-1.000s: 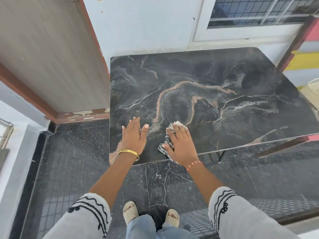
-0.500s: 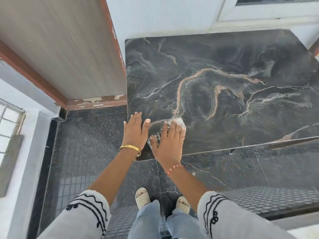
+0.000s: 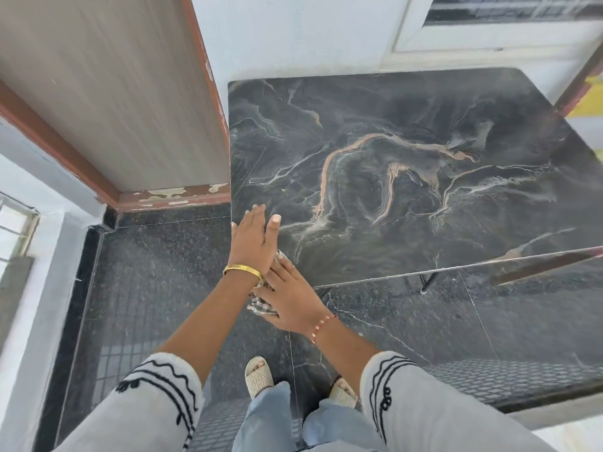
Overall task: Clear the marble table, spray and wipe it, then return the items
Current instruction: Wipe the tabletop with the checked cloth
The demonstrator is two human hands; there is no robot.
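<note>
The dark marble table with orange and white veins fills the upper right, and nothing stands on its top. My left hand lies flat with straight fingers on the table's near left corner. My right hand presses a crumpled grey-and-white cloth at the near edge of the table, just below my left wrist. Most of the cloth is hidden under my right hand, with a bit peeking out on both sides.
A brown-framed door stands open to the left, touching the table's left edge. A white wall and window frame run behind the table. My sandalled feet stand on the dark speckled floor. A table leg shows below the near edge.
My right hand has dragged the cloth back and left to the table's near edge, beneath my left wrist. My left hand stays flat at the corner. The camera has shifted.
</note>
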